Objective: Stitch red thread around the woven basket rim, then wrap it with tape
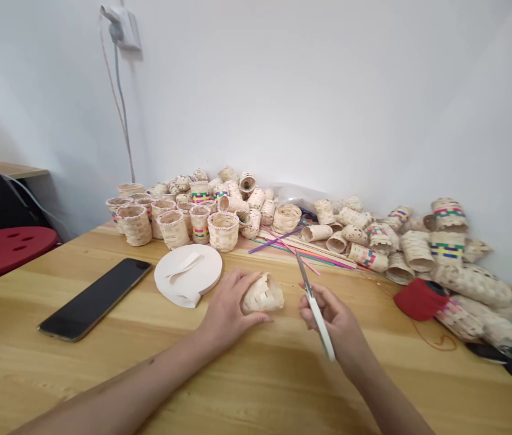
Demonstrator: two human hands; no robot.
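Observation:
My left hand is closed around a small pale woven basket that lies on its side on the wooden table. Just to its right, my right hand grips a pair of scissors with white handles. The blades point up and away from me, close to the basket but not touching it.
A black phone lies at the left, beside a white roll of tape. Several small woven baskets are heaped along the wall, with coloured strips. A red thread spool sits at the right, a red stool at far left.

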